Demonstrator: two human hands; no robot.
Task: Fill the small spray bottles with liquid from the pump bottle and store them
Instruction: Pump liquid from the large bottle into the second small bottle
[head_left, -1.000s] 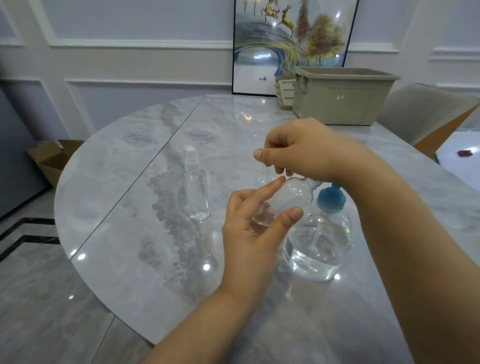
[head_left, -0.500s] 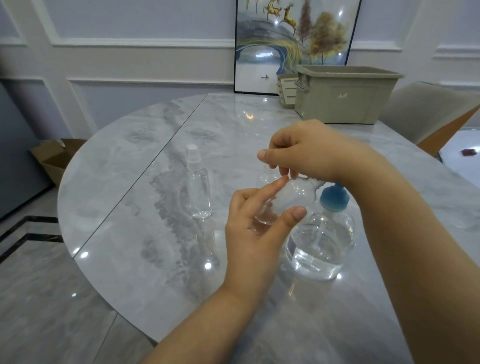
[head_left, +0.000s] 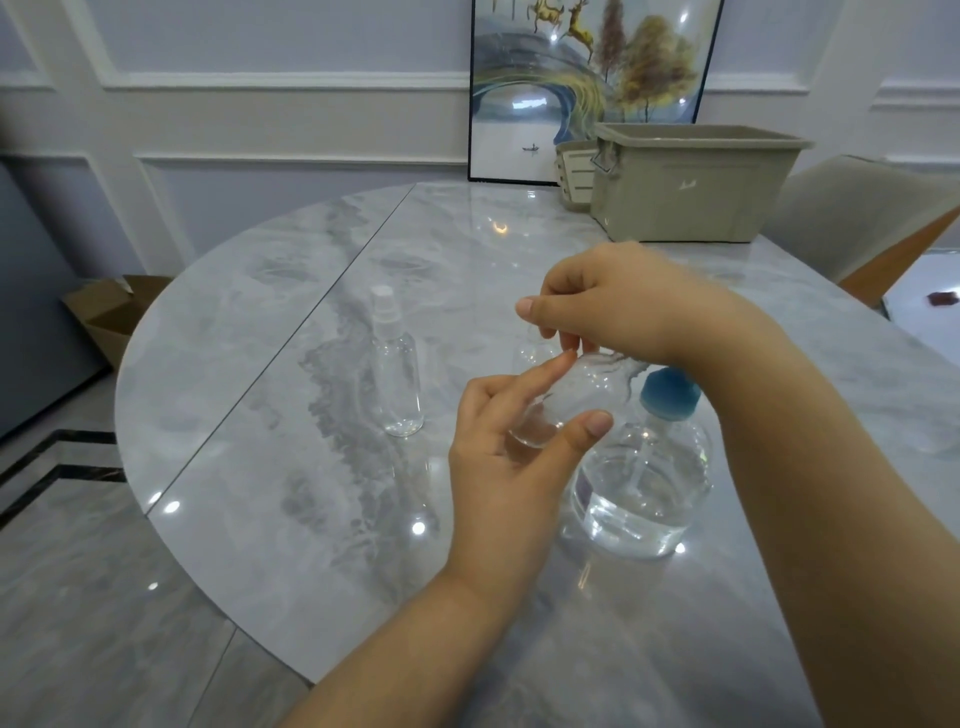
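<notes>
**Cap work on a tilted spray bottle, above the worktop**

The left hand holds a small clear spray bottle in the air near the middle of the worktop, the bottle tilted with its base toward the person and its neck pointing far-right. The left grip is wrapped loosely round the body, thumb on the near side and forefinger laid along the far side. The right hand comes over from the right, its fingers curled down onto the bottle's top end; this grip seems to pinch the spray head, though the head itself is hidden under the fingers.

I judge the step in hand to be twisting the spray head, most likely off, since the held bottle looks empty. Which way it turns cannot be told.

The pump bottle with its blue top stands just to the right of the hands, partly full of clear liquid. A second spray bottle stands capped and upright to the left, well apart. The beige storage bin sits at the far right.

The next move calls for a steady left hold, then bringing the open neck under the pump spout.
</notes>
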